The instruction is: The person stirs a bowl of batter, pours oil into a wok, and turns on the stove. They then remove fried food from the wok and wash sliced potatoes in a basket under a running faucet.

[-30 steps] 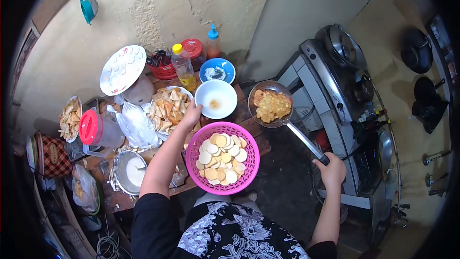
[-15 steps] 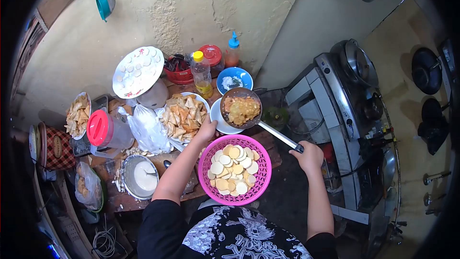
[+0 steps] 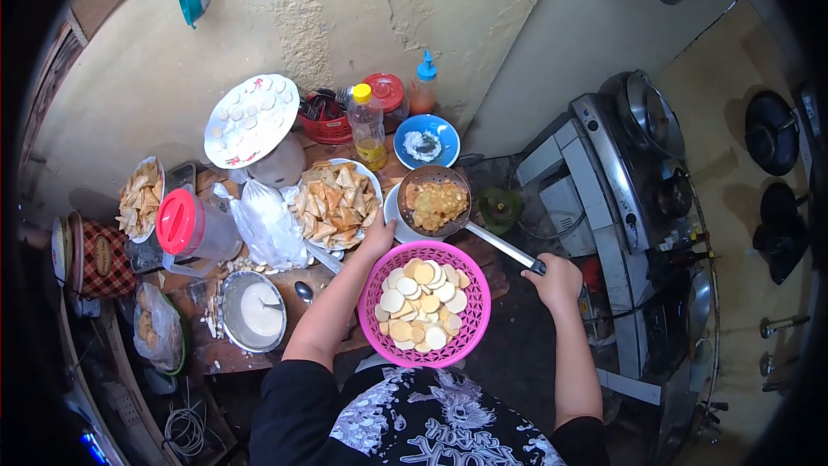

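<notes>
My right hand (image 3: pixel 559 281) is closed round the handle end of a long skimmer (image 3: pixel 434 200) that carries fried golden food. The skimmer's head lies over a white bowl (image 3: pixel 392 214), mostly covered by it. At the left rim of that bowl is my left hand (image 3: pixel 379 235), its fingers gripping the edge. Just below, a pink basket (image 3: pixel 479 328) holds many pale round slices (image 3: pixel 423 302). A plate of folded triangular pastries (image 3: pixel 335 203) sits left of the bowl.
Around the table stand a pot of white batter (image 3: pixel 260 311), a red-lidded pitcher (image 3: pixel 177 229), a white plastic bag (image 3: pixel 263 229), an oil bottle (image 3: pixel 368 125) and a blue bowl (image 3: pixel 427 145). A stove (image 3: pixel 604 164) is at the right.
The camera view has shifted slightly. My left hand has moved a little down, and the skimmer has moved slightly down beside it, still held by my right hand.
</notes>
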